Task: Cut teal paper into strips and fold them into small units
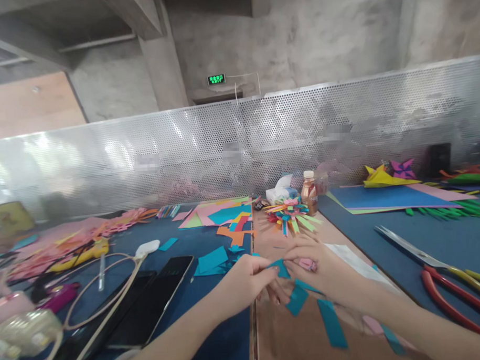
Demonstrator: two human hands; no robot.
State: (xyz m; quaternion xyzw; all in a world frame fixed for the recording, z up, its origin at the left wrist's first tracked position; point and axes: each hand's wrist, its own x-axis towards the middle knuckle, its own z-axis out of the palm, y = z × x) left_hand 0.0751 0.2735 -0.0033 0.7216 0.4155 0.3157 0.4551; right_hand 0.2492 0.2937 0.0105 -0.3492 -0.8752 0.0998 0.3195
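Between the fingers of my left hand (247, 282) and my right hand (317, 264) is a small piece of teal paper (281, 268). Both hands pinch it above the brown board, close together. Part of the piece is hidden by my fingers. Just below my hands lie a teal paper scrap (297, 300) and a longer teal strip (332, 324). To the left of my left hand is a loose pile of cut teal paper (212, 259). A small pink piece (307, 264) shows by my right fingers; whether I hold it I cannot tell.
Large scissors (424, 257) lie at the right. A colourful paper-strip flower (290, 215) stands before a drink bottle (309, 190). Dark phones (165, 298) and a looped white cable (67, 312) lie left. Blue paper sheets (386, 196) are at the back right, below a perforated metal screen (184, 150).
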